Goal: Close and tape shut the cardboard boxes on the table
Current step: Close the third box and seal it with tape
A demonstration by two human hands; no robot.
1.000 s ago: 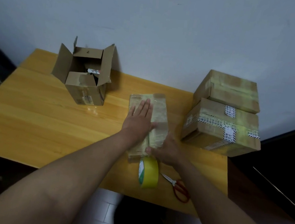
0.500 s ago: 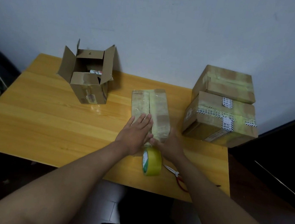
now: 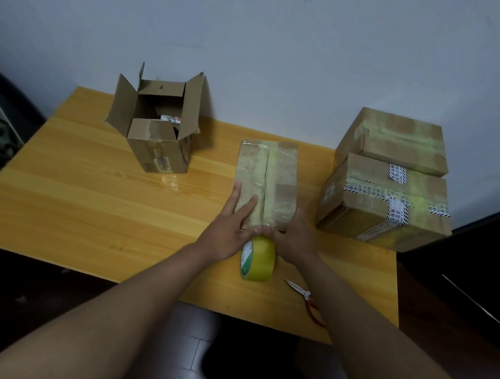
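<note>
My left hand [image 3: 227, 233] lies flat, fingers straight, on the near end of the flat brown cardboard box wrapped in clear tape [image 3: 267, 179], mid-counter. My right hand [image 3: 294, 237] cups the box's near right corner, fingers curled against it. The yellow tape roll [image 3: 259, 258] stands on edge just beside both hands, toward the near edge of the yellow wooden counter [image 3: 83, 200]. Red-handled scissors [image 3: 307, 300] lie near the front edge. An open brown carton [image 3: 158, 134] sits at the far left; two taped stacked boxes [image 3: 388, 181] occupy the far right corner.
</note>
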